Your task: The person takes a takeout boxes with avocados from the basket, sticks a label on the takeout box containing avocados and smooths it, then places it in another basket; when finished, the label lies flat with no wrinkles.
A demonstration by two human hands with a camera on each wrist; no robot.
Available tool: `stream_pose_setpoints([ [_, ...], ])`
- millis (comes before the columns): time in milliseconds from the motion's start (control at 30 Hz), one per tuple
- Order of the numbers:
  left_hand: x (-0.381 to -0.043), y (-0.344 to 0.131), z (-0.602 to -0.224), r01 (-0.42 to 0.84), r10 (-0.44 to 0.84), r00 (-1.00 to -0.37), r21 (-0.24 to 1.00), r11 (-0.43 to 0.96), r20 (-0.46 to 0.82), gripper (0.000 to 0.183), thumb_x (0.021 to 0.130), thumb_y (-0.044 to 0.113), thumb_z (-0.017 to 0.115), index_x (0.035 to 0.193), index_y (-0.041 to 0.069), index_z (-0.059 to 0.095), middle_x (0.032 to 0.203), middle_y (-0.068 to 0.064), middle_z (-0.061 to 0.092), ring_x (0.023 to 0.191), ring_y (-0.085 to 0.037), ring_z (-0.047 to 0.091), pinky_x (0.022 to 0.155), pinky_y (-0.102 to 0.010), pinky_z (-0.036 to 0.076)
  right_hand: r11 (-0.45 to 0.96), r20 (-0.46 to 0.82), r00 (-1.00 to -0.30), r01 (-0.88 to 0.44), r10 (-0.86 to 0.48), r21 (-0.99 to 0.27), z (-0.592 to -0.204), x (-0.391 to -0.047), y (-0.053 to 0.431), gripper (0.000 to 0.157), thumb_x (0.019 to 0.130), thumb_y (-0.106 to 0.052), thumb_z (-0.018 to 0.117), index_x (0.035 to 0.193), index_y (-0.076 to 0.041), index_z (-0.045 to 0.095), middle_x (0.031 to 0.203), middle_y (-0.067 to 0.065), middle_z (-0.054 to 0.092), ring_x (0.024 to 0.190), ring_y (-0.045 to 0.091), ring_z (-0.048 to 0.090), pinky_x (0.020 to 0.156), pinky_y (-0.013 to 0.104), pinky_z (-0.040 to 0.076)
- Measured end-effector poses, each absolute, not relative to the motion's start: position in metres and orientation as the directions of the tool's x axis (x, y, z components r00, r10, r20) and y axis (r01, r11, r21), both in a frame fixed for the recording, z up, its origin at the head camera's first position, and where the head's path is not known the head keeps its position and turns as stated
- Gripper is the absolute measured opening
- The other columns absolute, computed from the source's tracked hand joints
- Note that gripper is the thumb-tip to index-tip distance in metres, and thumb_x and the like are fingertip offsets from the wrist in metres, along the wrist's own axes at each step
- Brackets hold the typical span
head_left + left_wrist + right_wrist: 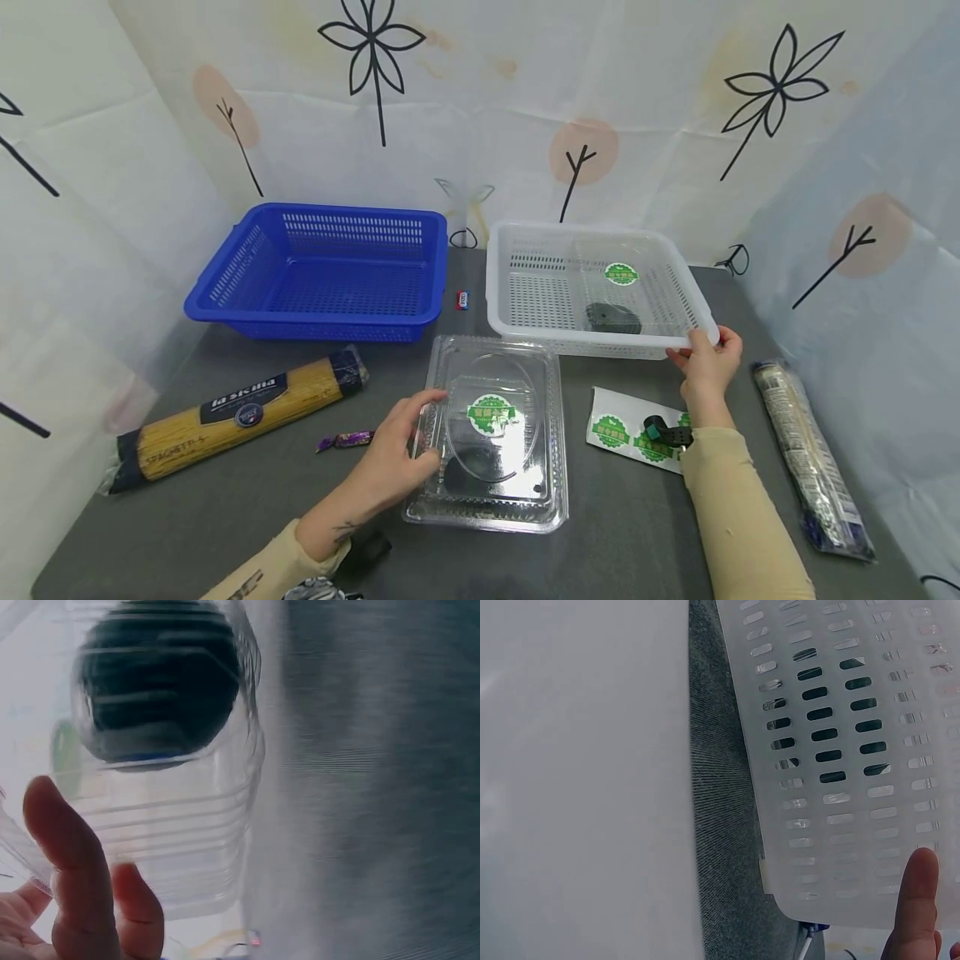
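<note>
My right hand (pixel 707 367) grips the front right corner of a white plastic basket (pixel 517 335), thumb on the rim and fingers below. In the right wrist view, a finger lies against the basket's slotted wall (pixel 840 862). Inside the basket are a clear plastic box with a green sticker (pixel 621 274) and a dark grey object (pixel 613 317). My left hand (pixel 393 454) is at the left edge of another clear plastic box (pixel 491 508), thumb and fingers spread apart. Through that box's wall, a dark round shape (pixel 161 686) shows in the left wrist view.
A blue basket (pixel 337 319) stands at the back left. Around lie a spaghetti pack (pixel 240 417), a purple-wrapped candy (pixel 352 439), a small red-and-blue packet (pixel 462 300), a green sticker sheet (pixel 611 429) and a long silvery pack (pixel 810 458) at the right edge.
</note>
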State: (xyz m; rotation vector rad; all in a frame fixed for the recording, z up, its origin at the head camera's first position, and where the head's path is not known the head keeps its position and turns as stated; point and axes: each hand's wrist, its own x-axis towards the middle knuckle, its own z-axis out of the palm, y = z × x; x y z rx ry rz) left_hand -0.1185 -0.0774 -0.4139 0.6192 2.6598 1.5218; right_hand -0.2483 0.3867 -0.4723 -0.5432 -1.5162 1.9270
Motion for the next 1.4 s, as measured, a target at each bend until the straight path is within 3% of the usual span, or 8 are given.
stream_pose_setpoints([
  [167,-0.117,-0.079,-0.394,0.349,0.418,-0.895,0.829,0.438,0.156,0.072,0.063,0.000,0.050,0.127,0.031,0.036,0.100,0.002,0.042,0.063,-0.013,0.040,0.047,-0.021,0.033,-0.150,0.053,-0.731,-0.210,0.681,-0.966,-0.473,-0.248,0.386,0.044,0.077,-0.022,0.065,0.113,-0.019,0.038,0.110,0.005,0.041,0.056,0.014,0.049,0.058,0.034,0.052],
  [433,-0.123,-0.073,-0.361,0.430,0.483,-0.849,0.813,0.392,0.216,0.071,0.062,0.002,0.049,0.127,0.028,0.037,0.117,0.007,0.042,0.064,-0.012,0.044,0.049,-0.024,0.038,-0.158,0.039,-0.738,-0.196,0.674,-0.968,-0.471,-0.247,0.385,0.045,0.077,-0.023,0.065,0.112,-0.020,0.038,0.110,0.005,0.042,0.056,0.015,0.049,0.058,0.034,0.052],
  [533,-0.130,-0.069,-0.347,0.456,0.494,-0.834,0.810,0.370,0.244,0.069,0.063,0.002,0.047,0.127,0.028,0.037,0.120,0.006,0.042,0.068,-0.014,0.044,0.053,-0.026,0.038,-0.154,0.044,-0.742,-0.196,0.669,-0.968,-0.469,-0.247,0.385,0.045,0.077,-0.023,0.065,0.112,-0.020,0.038,0.110,0.005,0.041,0.056,0.015,0.049,0.059,0.034,0.052],
  [700,-0.141,-0.060,-0.313,0.399,0.500,-0.840,0.865,0.306,0.211,0.065,0.068,-0.003,0.043,0.128,0.019,0.036,0.125,-0.003,0.038,0.065,-0.020,0.044,0.043,-0.023,0.035,-0.150,0.017,-0.747,-0.156,0.665,-0.976,-0.464,-0.245,0.383,0.046,0.077,-0.024,0.065,0.113,-0.020,0.037,0.111,0.004,0.040,0.059,0.015,0.049,0.062,0.035,0.052],
  [967,-0.202,-0.047,-0.314,0.363,0.441,-0.870,0.891,0.274,0.219,0.064,0.071,0.001,0.042,0.129,0.027,0.035,0.121,-0.011,0.038,0.044,-0.014,0.033,0.038,-0.027,0.036,-0.119,0.014,-0.733,-0.129,0.680,-0.985,-0.465,-0.244,0.384,0.041,0.079,-0.024,0.062,0.112,-0.021,0.037,0.110,0.004,0.041,0.060,0.016,0.050,0.061,0.034,0.052],
  [1233,-0.256,-0.024,-0.314,0.358,0.327,-0.910,0.879,0.316,0.253,0.060,0.072,0.012,0.044,0.128,0.030,0.036,0.123,-0.012,0.040,0.050,-0.016,0.033,0.038,-0.024,0.030,-0.091,0.025,-0.730,-0.120,0.683,-0.989,-0.468,-0.245,0.386,0.040,0.080,-0.025,0.061,0.112,-0.021,0.038,0.110,0.003,0.041,0.062,0.016,0.049,0.061,0.033,0.052],
  [1300,-0.268,-0.018,-0.314,0.342,0.306,-0.920,0.881,0.326,0.244,0.059,0.072,0.014,0.045,0.128,0.033,0.035,0.129,-0.010,0.037,0.063,-0.013,0.041,0.037,-0.023,0.028,-0.087,0.026,-0.729,-0.117,0.684,-0.989,-0.467,-0.245,0.384,0.039,0.081,-0.024,0.061,0.112,-0.021,0.038,0.109,0.003,0.041,0.061,0.016,0.049,0.061,0.033,0.052],
  [1400,-0.285,-0.009,-0.317,0.334,0.299,-0.924,0.886,0.321,0.240,0.059,0.073,0.016,0.046,0.129,0.032,0.034,0.131,-0.013,0.036,0.053,-0.013,0.036,0.034,-0.022,0.027,-0.083,0.022,-0.729,-0.108,0.684,-0.991,-0.463,-0.244,0.381,0.036,0.082,-0.021,0.059,0.111,-0.021,0.038,0.108,0.003,0.042,0.060,0.016,0.049,0.060,0.033,0.052],
])
